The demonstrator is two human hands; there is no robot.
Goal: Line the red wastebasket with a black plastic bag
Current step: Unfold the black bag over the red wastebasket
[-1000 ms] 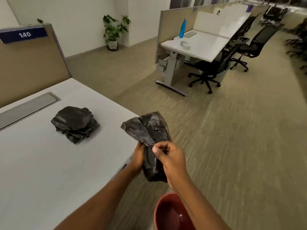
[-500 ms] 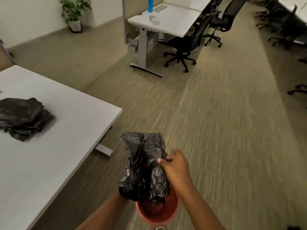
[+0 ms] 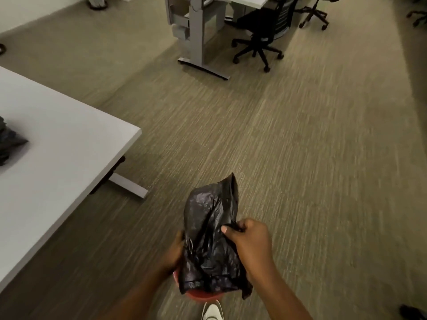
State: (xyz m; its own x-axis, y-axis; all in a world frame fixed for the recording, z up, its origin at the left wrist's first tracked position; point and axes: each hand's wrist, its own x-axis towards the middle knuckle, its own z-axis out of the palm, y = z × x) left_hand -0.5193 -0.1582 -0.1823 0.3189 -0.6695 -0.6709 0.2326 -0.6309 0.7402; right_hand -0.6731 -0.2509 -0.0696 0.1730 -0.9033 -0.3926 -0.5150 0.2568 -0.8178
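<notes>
you held the black bag (image 3: 209, 236) between both hands, low in front of you and right above the red wastebasket (image 3: 201, 294). your left hand (image 3: 173, 250) gripped the bag's left edge, its fingers mostly hidden behind the plastic. your right hand (image 3: 248, 240) was closed on a fold near the bag's right side, thumb pressed over the crumpled film. the bag was still bunched and wrinkled, its top corner sticking up in a point, its lower edge hanging over the wastebasket so that only a sliver of red rim showed beneath it. whether the bag touched the rim could not be told.

the wastebasket sat on the carpet (image 3: 300, 158), just ahead of a white shoe (image 3: 212, 311) at the bottom of the view. to your left stood a white desk (image 3: 57, 146) with a heap of more black bags (image 3: 9, 142) at its far left edge, cut off by the frame. further off, a second desk (image 3: 198, 31) and a black office chair (image 3: 261, 31) stood well apart from you.
</notes>
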